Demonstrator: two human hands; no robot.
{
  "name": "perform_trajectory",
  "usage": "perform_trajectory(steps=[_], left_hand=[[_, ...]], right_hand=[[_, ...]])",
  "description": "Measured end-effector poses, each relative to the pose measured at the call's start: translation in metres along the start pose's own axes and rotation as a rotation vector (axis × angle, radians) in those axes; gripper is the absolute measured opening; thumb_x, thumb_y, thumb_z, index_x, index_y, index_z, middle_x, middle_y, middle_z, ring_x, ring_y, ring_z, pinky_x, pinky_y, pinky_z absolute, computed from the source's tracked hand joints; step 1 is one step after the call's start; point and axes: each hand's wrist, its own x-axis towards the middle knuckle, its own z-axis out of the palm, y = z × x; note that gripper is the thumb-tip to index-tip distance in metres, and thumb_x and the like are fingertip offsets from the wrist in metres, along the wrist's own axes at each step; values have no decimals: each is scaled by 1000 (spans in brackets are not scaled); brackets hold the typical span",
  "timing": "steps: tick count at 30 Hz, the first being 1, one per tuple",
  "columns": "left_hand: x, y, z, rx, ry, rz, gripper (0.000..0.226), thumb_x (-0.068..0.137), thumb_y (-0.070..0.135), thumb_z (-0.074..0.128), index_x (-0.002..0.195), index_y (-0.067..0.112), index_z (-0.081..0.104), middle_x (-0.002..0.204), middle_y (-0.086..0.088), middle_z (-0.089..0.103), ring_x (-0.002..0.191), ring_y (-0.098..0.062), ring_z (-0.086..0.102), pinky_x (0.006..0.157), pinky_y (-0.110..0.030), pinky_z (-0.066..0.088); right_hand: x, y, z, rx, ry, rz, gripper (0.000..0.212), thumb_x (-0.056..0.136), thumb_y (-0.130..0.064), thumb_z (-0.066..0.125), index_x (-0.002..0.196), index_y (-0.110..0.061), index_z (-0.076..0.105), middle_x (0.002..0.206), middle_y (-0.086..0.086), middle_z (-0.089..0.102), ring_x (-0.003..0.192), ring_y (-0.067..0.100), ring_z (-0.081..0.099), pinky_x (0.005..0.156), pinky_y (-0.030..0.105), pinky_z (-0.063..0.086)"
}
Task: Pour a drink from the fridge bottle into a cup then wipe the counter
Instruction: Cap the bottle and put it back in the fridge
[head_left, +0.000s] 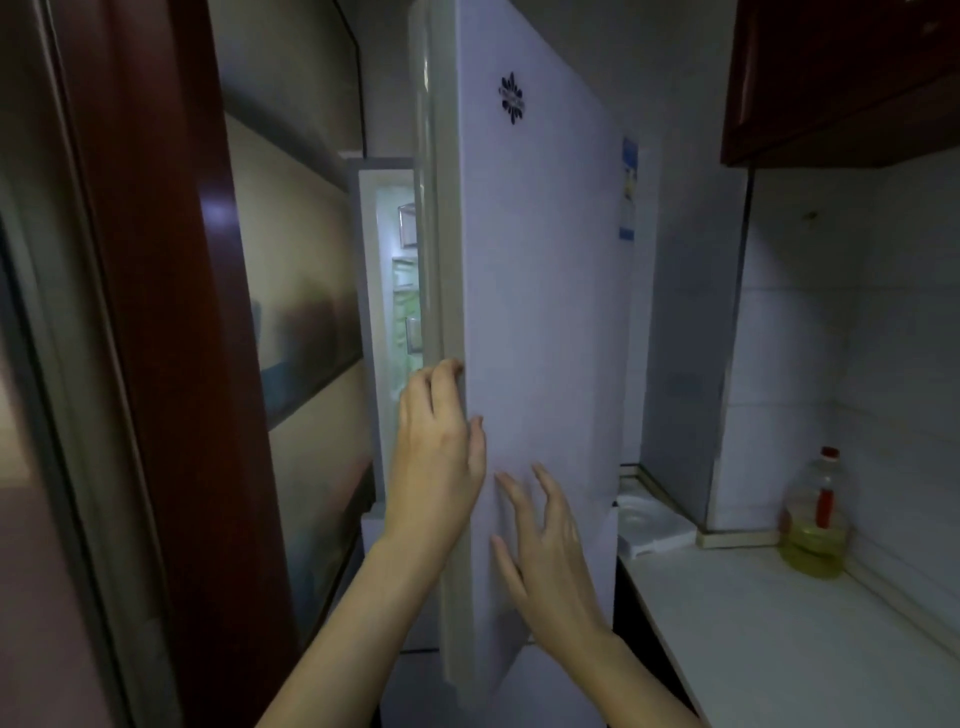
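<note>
The white fridge door (540, 312) stands partly open, with a lit strip of the fridge interior (402, 291) showing at its left edge. My left hand (436, 457) grips the door's edge, fingers curled around it. Fingers spread, my right hand (545, 551) rests flat against the door's front face and holds nothing. Shelves show faintly inside; no bottle or cup can be made out there. The white counter (779, 639) runs along the right.
A plastic bottle of yellow oil with a red cap (815, 519) stands on the counter by the tiled wall. A white tray-like object (649, 525) lies at the counter's far end. A dark red cabinet (841, 78) hangs above. A red-brown door frame (171, 364) is at left.
</note>
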Motion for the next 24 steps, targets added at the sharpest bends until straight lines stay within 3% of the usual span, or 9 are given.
perform_trajectory(steps=[2, 6, 11, 17, 21, 24], left_hand=[[4, -23, 1, 6, 27, -13, 48, 88, 1, 63, 132, 3, 45, 121, -13, 50, 114, -22, 50, 101, -26, 40], [19, -74, 0, -37, 32, -59, 49, 88, 0, 62, 133, 5, 42, 124, -12, 49, 118, -23, 48, 103, -35, 42], [51, -141, 7, -179, 55, -222, 48, 84, -3, 63, 124, 15, 43, 119, -5, 52, 109, -17, 52, 92, -27, 44], [83, -208, 38, -265, 82, -317, 55, 85, -12, 53, 129, 16, 37, 126, -8, 48, 116, -22, 52, 98, -39, 50], [93, -245, 64, -272, 90, -330, 62, 88, -11, 51, 141, 14, 31, 139, -6, 41, 128, -21, 45, 105, -33, 42], [95, -265, 82, -288, 51, -338, 72, 92, -8, 49, 152, 13, 17, 155, -5, 27, 140, -16, 33, 111, -27, 29]], right_hand=[[15, -2, 15, -42, 7, -3, 70, 93, -28, 51, 151, -34, 11, 156, 8, 11, 142, 25, 21, 114, 45, 31], [65, -5, 32, -224, 56, -50, 85, 77, -13, 65, 150, -22, 24, 155, 16, 22, 145, 34, 17, 113, 57, 25], [138, -13, 46, -370, -25, -83, 90, 81, -26, 65, 152, -32, 10, 159, 12, 8, 147, 33, 5, 117, 53, 12], [164, -6, 100, -413, -115, -105, 98, 81, -21, 67, 151, -36, 0, 161, 9, -1, 148, 30, -1, 118, 52, 7], [188, 10, 133, -416, -83, -161, 94, 81, -23, 69, 152, -32, 8, 160, 12, 5, 148, 31, 3, 118, 54, 12], [218, 21, 151, -395, -74, -248, 93, 80, -22, 71, 152, -30, 12, 160, 14, 10, 147, 31, 10, 118, 48, 18]])
